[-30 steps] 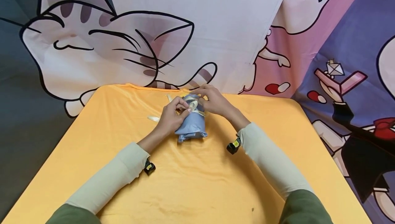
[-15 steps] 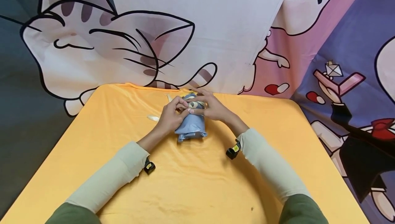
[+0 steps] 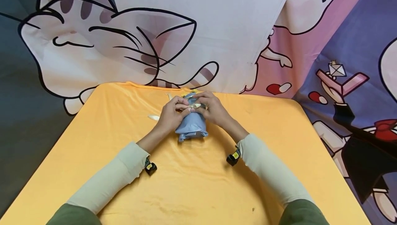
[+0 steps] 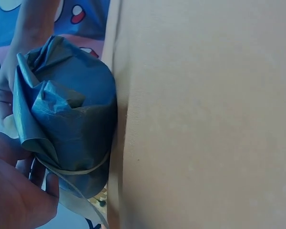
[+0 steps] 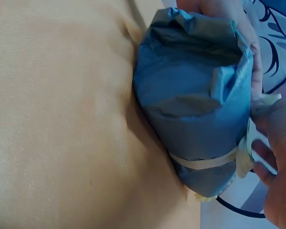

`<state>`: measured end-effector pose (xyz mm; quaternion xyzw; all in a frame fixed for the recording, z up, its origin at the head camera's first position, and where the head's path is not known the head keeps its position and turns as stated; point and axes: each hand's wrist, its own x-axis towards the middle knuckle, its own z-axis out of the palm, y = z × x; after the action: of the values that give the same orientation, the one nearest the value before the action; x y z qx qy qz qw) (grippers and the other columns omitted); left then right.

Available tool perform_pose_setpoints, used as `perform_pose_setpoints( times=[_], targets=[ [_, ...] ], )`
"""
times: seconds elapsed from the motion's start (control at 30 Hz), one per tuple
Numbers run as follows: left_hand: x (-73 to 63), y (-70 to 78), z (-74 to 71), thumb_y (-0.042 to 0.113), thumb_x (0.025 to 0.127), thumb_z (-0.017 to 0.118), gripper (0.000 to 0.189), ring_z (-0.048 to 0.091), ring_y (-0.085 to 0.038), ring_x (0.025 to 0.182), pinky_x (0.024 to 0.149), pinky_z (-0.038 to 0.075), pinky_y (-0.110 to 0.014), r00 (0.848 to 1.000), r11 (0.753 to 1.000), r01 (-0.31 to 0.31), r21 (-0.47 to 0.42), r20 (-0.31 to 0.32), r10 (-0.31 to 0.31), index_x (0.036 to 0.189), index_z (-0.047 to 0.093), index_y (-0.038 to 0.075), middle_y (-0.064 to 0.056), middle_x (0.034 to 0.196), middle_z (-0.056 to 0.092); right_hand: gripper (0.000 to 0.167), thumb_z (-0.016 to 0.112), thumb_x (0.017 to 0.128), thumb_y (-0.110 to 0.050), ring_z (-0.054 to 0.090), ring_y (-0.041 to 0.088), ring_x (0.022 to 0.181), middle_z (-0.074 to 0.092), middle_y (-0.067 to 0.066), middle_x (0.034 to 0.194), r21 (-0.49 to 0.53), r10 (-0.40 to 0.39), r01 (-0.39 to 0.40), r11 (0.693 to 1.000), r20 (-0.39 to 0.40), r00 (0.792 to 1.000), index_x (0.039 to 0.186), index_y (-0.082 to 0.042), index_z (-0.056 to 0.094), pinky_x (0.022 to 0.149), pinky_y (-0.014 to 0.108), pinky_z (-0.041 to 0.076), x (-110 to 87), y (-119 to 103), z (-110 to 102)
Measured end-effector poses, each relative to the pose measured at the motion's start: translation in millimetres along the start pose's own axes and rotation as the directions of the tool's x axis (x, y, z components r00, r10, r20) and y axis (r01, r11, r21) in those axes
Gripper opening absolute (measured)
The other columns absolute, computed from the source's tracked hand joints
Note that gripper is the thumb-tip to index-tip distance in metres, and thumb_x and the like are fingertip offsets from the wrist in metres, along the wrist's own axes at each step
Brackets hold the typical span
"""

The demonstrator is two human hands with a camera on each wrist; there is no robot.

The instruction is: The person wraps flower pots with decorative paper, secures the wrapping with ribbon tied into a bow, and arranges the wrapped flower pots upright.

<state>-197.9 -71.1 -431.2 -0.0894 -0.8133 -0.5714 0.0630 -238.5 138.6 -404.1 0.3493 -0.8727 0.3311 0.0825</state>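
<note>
A bundle wrapped in blue paper [image 3: 191,125] lies on the yellow cloth, its folded end towards me. Yellow flowers [image 5: 206,197] peek out at its far end. A cream ribbon [image 5: 207,163] runs round it, gathered on top. My left hand [image 3: 172,113] pinches the ribbon's gathered part [image 3: 195,105] between thumb and fingers. From the other side my right hand [image 3: 214,108] pinches the same ribbon, the fingertips of both hands close together over the bundle. The right wrist view has a ribbon loop beside the right fingers. The knot itself is hidden by the fingers.
A loose ribbon tail [image 3: 153,117] lies on the cloth left of the bundle, and another strip [image 3: 169,96] sticks up behind the left hand. The yellow tablecloth [image 3: 186,183] ends at a cartoon cat backdrop [image 3: 242,28] just beyond the bundle.
My right hand has come from the bundle's far right side in to the ribbon, beside the left fingertips. The round ribbon loop now looks flattened between the fingers. The bundle stays in place.
</note>
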Motion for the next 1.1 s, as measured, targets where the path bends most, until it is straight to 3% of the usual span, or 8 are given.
perform_pose_setpoints(
  times=[0.27, 0.4, 0.5, 0.6, 0.73, 0.87, 1.0, 1.1],
  targets=[
    [4.8, 0.6, -4.6, -0.001, 0.105, 0.077, 0.021, 0.08, -0.015, 0.106, 0.075, 0.055, -0.018, 0.996, 0.974, 0.062, -0.216, 0.069, -0.048, 0.123, 0.068, 0.001, -0.021, 0.118, 0.085, 0.021, 0.079, 0.106, -0.012, 0.06, 0.043, 0.133, 0.072, 0.018, 0.141, -0.093, 0.065, -0.064, 0.994, 0.011, 0.998, 0.123, 0.0, 0.084, 0.116, 0.062, 0.047, -2.6, -10, -2],
    [10.5, 0.1, -10.9, -0.006, 0.104, 0.075, 0.019, 0.077, -0.01, 0.104, 0.079, 0.057, -0.018, 0.995, 0.973, 0.055, -0.225, 0.099, -0.033, 0.122, 0.071, -0.001, -0.019, 0.121, 0.084, 0.02, 0.083, 0.104, -0.02, 0.057, 0.04, 0.128, 0.071, 0.017, 0.137, -0.097, 0.104, -0.103, 0.99, 0.01, 0.995, 0.117, -0.005, 0.087, 0.112, 0.059, 0.044, -2.0, -13, -3],
    [19.0, 2.3, -17.2, -0.005, 0.105, 0.072, 0.017, 0.074, -0.021, 0.105, 0.083, 0.057, -0.022, 0.999, 0.989, 0.002, -0.149, 0.051, 0.006, 0.121, 0.072, -0.002, -0.021, 0.123, 0.081, 0.021, 0.085, 0.103, -0.025, 0.054, 0.039, 0.126, 0.069, 0.016, 0.136, -0.096, 0.139, -0.136, 0.986, 0.019, 0.99, 0.115, -0.008, 0.088, 0.109, 0.058, 0.042, -0.3, -14, -3],
    [31.8, 4.5, -22.3, 0.002, 0.106, 0.072, 0.023, 0.069, -0.035, 0.121, 0.096, 0.058, -0.037, 0.999, 0.999, -0.032, 0.011, 0.022, 0.032, 0.129, 0.072, -0.001, -0.023, 0.132, 0.076, 0.023, 0.085, 0.103, -0.028, 0.051, 0.04, 0.129, 0.067, 0.015, 0.142, -0.107, 0.171, -0.167, 0.98, 0.029, 0.985, 0.116, -0.01, 0.088, 0.11, 0.058, 0.04, 1.7, -15, -3],
    [48.6, 2.3, -25.3, 0.017, 0.111, 0.07, 0.033, 0.058, -0.04, 0.139, 0.116, 0.05, -0.056, 0.989, 0.973, -0.028, 0.227, 0.147, -0.006, 0.141, 0.069, 0.003, -0.02, 0.152, 0.064, 0.022, 0.085, 0.102, -0.03, 0.046, 0.044, 0.14, 0.062, 0.014, 0.156, -0.15, 0.216, -0.209, 0.966, 0.035, 0.976, 0.116, -0.013, 0.089, 0.114, 0.061, 0.038, 3.3, -17, -3],
    [55.8, 0.3, -28.5, 0.024, 0.116, 0.066, 0.024, 0.063, -0.036, 0.114, 0.099, 0.054, -0.049, 0.976, 0.957, -0.02, 0.289, 0.214, -0.044, 0.13, 0.072, 0.005, -0.018, 0.147, 0.069, 0.021, 0.085, 0.102, -0.031, 0.041, 0.047, 0.148, 0.055, 0.015, 0.167, -0.177, 0.251, -0.24, 0.955, 0.042, 0.967, 0.115, -0.015, 0.089, 0.116, 0.063, 0.036, 3.8, -19, -3],
    [55.9, 2.8, -37.3, 0.026, 0.115, 0.066, 0.02, 0.065, -0.029, 0.089, 0.077, 0.049, -0.037, 0.986, 0.952, -0.037, 0.305, 0.164, -0.014, 0.122, 0.072, 0.008, -0.016, 0.115, 0.077, 0.022, 0.085, 0.102, -0.032, 0.038, 0.048, 0.152, 0.051, 0.013, 0.172, -0.178, 0.267, -0.254, 0.951, 0.049, 0.963, 0.116, -0.016, 0.089, 0.12, 0.065, 0.035, 5.9, -22, -3],
    [54.7, 5.5, -46.6, 0.025, 0.113, 0.068, 0.02, 0.068, -0.029, 0.075, 0.069, 0.048, -0.035, 0.989, 0.948, -0.053, 0.315, 0.151, 0.006, 0.12, 0.073, 0.008, -0.011, 0.087, 0.069, 0.021, 0.085, 0.102, -0.032, 0.036, 0.049, 0.154, 0.051, 0.013, 0.173, -0.183, 0.272, -0.259, 0.948, 0.051, 0.961, 0.116, -0.017, 0.089, 0.123, 0.066, 0.033, 6.9, -23, -5]
  ],
)
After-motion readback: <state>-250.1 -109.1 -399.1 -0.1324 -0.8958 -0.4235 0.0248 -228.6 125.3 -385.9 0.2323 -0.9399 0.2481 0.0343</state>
